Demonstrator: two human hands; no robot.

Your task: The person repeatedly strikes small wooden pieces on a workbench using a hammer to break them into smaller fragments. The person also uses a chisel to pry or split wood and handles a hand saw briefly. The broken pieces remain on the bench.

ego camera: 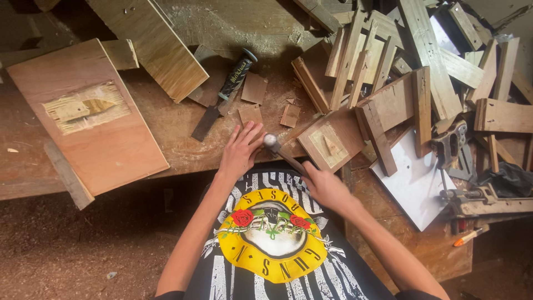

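On the bench edge, the left hand (240,151) lies flat, fingers open, beside the hammer (272,141). The right hand (323,186) wraps tight around its handle. Better keep those fingers clear and tap straight down.

1. A worn wooden surface (183,125), dusted with sawdust, is carrying everything.
2. A chisel (225,94) with a black handle is lying near its middle.
3. Left of the chisel, a large reddish board (105,139) is overhanging the near edge.
4. Just right of the chisel, small square offcuts (254,89) are lying scattered.
5. Far right of the chisel, a heap of wood scraps (388,61) is piling up beside a white panel (413,183).
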